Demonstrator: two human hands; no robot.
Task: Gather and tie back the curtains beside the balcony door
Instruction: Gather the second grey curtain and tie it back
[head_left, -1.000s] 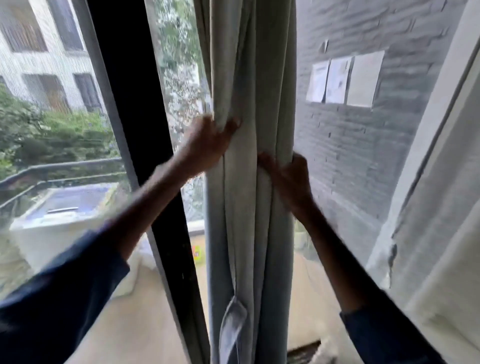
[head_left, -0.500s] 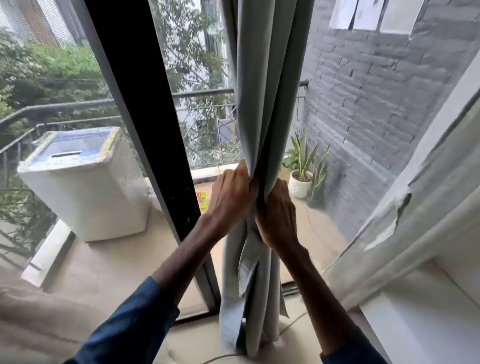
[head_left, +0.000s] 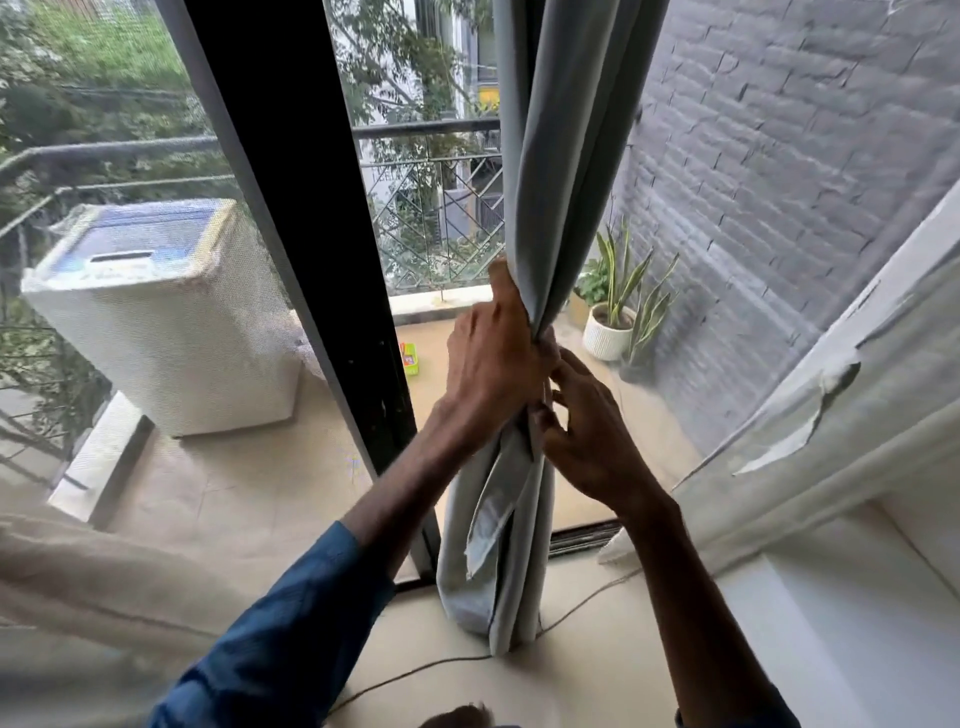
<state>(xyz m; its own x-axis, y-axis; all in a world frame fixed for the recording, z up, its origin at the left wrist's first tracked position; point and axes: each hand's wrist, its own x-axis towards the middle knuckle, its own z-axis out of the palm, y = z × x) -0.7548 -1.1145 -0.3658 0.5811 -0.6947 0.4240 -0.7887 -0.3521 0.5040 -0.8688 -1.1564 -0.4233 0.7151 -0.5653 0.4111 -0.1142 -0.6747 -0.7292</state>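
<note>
A grey-blue curtain (head_left: 561, 156) hangs bunched into a narrow column just right of the black door frame (head_left: 306, 249). My left hand (head_left: 493, 353) grips the gathered folds at about mid height, thumb pointing up. My right hand (head_left: 587, 431) is just below and to the right, its curled fingers pinching the folds and a loose strip of the fabric (head_left: 493, 519) that hangs down from there. The curtain's hem reaches the floor. A sheer white curtain (head_left: 810, 452) hangs at the right, another at the lower left.
Through the glass lies a balcony with a covered white washing machine (head_left: 161, 322), a railing (head_left: 431, 208), potted plants (head_left: 613, 322) and a grey brick wall (head_left: 789, 156). A thin cord (head_left: 587, 597) runs across the floor by the hem. A white ledge (head_left: 852, 634) stands at the right.
My view has tilted down from the upper curtain to the floor. Both hands have slid down the folds and come close together, squeezing the curtain into a tight bundle.
</note>
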